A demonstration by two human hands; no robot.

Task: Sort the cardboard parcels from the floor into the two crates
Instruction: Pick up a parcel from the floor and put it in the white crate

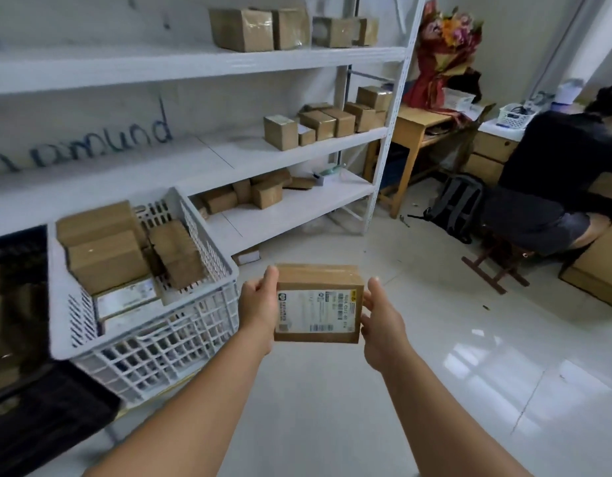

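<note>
Parcel (318, 302) between both hands' grip

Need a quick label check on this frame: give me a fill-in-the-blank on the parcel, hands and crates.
1. The parcel is held by ____ hands, the left hand and the right hand.
2. Its face toward the camera bears a shipping ____.
3. The white crate holds parcels and sits to the parcel's ____.
4. The black crate sits at the frame's ____ edge.

Missing words: both; label; left; left

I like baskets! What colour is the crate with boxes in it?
White crate, head view.
</note>
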